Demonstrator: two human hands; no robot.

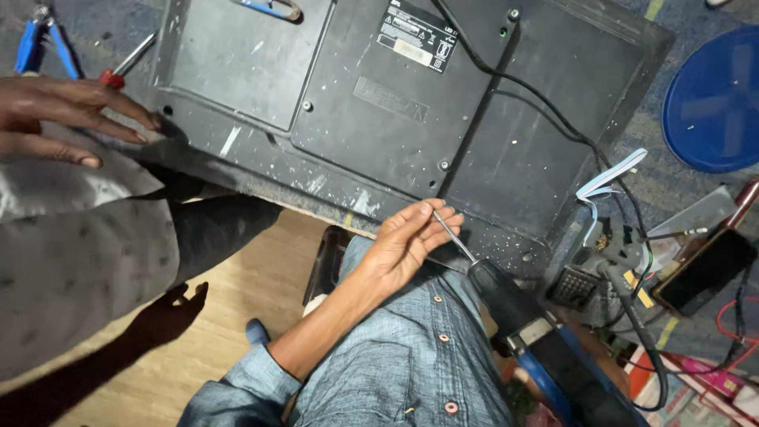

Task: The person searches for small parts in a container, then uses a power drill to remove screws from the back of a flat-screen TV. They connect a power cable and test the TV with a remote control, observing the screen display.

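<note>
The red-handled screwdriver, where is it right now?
In the head view, the red-handled screwdriver lies at upper left beside the television back panel, just above another person's hand.

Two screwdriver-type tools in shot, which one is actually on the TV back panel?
The power screwdriver at bottom right: its thin bit reaches the panel edge, guided by the left hand. The red-handled screwdriver lies untouched on the floor, top left.

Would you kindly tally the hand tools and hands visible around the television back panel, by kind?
Power screwdrivers: 1
Red-handled screwdrivers: 1
Blue-handled pliers: 1
Wearer's hands: 1
Other person's hands: 1
Total: 5
</note>
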